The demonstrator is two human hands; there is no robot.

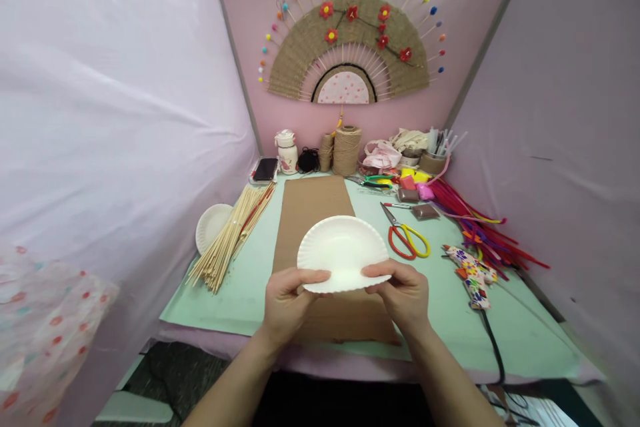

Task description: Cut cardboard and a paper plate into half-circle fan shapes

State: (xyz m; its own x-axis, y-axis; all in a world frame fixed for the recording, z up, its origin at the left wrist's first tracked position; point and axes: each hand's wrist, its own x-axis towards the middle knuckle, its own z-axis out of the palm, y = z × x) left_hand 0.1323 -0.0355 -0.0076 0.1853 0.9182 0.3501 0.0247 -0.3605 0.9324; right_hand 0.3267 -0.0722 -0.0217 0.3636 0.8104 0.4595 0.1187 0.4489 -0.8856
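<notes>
A white paper plate (345, 243) with a crimped rim is held up over a strip of brown cardboard (320, 203). Its near edge looks bent up between my two hands. My left hand (290, 300) pinches the plate's near left side, thumb on top and fingers beneath. On the near right side, my right hand (403, 290) grips it the same way. The fingertips under the plate are hidden. To the right of the plate lie scissors (406, 233) with one red and one yellow handle, touched by neither hand.
Thin wooden sticks (227, 240) overlap another paper plate (210, 223) at left. A floral glue gun (473, 273) with a cord and coloured pipe cleaners (470, 220) lie right. Twine spools (347, 150) and a white bottle (287, 152) stand behind. A decorated fan (300, 57) hangs above.
</notes>
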